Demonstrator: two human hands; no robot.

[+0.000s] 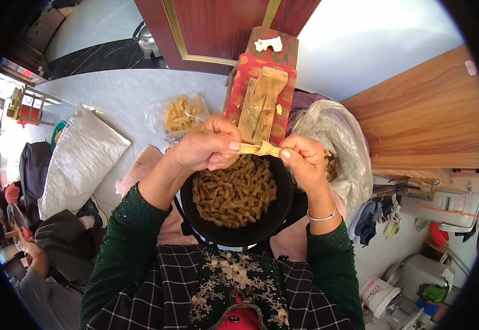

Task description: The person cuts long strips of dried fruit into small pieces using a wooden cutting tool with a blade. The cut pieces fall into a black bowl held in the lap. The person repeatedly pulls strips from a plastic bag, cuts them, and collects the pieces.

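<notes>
A pale yellow, pliable strip (261,149) with a knot at its middle is stretched between my two hands. My left hand (212,144) pinches one end between thumb and fingers. At the other end, my right hand (305,159) grips it the same way and wears a silver bangle on the wrist. Just below the strip sits a round black pan (282,210), holding many brown knotted pieces (233,194). Beyond my hands, a wooden block (260,103) with a slit along it rests on a red patterned cloth (245,68) over a wooden bench (278,57).
A clear plastic bag of yellow strips (183,113) lies on the floor at left. To the right stands a large plastic-lined bag (342,128) with yellow pieces inside. A stuffed white woven sack (84,161) leans near another person's leg (64,235). A wooden panel (420,119) borders the right.
</notes>
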